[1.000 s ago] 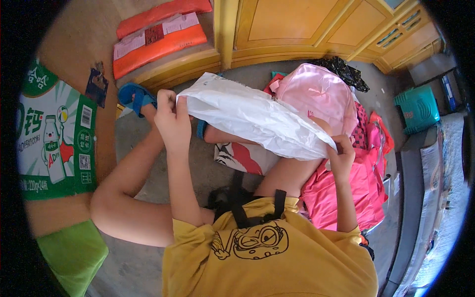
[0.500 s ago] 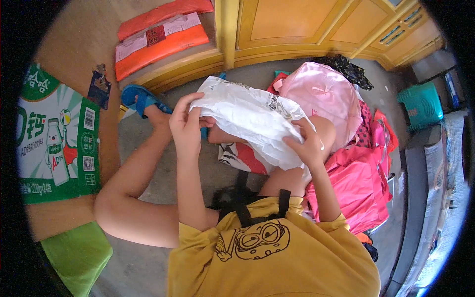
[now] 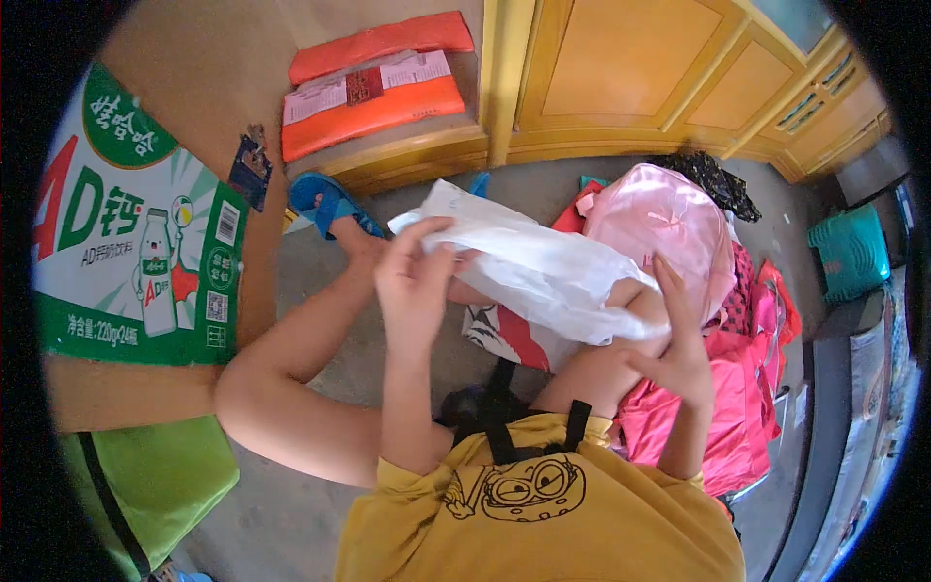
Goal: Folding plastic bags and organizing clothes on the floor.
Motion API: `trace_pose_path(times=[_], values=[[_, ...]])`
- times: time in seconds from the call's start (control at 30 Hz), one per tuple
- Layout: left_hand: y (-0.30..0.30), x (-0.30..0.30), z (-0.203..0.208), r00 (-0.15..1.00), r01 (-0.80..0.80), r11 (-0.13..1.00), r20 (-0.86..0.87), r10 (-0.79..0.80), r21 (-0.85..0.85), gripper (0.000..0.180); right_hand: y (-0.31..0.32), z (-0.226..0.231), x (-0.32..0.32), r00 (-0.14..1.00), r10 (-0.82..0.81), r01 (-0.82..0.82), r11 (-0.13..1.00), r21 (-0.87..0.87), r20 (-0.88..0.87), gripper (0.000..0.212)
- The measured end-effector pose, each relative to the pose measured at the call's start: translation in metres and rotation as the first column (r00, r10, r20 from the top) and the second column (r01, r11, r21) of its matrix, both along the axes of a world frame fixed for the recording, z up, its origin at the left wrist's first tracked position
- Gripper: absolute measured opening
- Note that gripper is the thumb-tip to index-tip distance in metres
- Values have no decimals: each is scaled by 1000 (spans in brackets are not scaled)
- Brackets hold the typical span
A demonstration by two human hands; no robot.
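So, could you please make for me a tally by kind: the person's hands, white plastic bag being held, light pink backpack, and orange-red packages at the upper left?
Hands, left hand and right hand: 2
White plastic bag: 1
Light pink backpack: 1
Orange-red packages: 2
Total: 6

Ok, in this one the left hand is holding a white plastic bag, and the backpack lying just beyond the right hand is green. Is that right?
Not quite: the head view shows that the backpack just beyond the right hand is pink, not green. The left hand is indeed holding a white plastic bag.
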State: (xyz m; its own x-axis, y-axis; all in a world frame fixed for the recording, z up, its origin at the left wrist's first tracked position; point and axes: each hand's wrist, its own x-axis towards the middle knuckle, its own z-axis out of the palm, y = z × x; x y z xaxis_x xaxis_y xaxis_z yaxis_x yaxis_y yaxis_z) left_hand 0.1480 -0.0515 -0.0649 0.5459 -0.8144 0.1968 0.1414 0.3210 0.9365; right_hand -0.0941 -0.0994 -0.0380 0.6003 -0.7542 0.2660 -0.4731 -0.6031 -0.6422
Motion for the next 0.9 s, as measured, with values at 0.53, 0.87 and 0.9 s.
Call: trace_pose_path(times=[0.53, 0.87, 0.9], values=[[29, -9, 75, -6, -113, 966, 972, 233, -232, 15, 4, -1, 115, 931, 298, -164, 858, -486, 211, 34], [42, 21, 88, 2, -268, 816, 847, 532, -512, 8, -25, -92, 25, 994, 28, -57, 955, -293, -103, 21], [45, 27, 90, 33, -322, 794, 832, 554, -516, 9, -36, -107, 3, 960, 20, -120, 930, -348, -280, 17]])
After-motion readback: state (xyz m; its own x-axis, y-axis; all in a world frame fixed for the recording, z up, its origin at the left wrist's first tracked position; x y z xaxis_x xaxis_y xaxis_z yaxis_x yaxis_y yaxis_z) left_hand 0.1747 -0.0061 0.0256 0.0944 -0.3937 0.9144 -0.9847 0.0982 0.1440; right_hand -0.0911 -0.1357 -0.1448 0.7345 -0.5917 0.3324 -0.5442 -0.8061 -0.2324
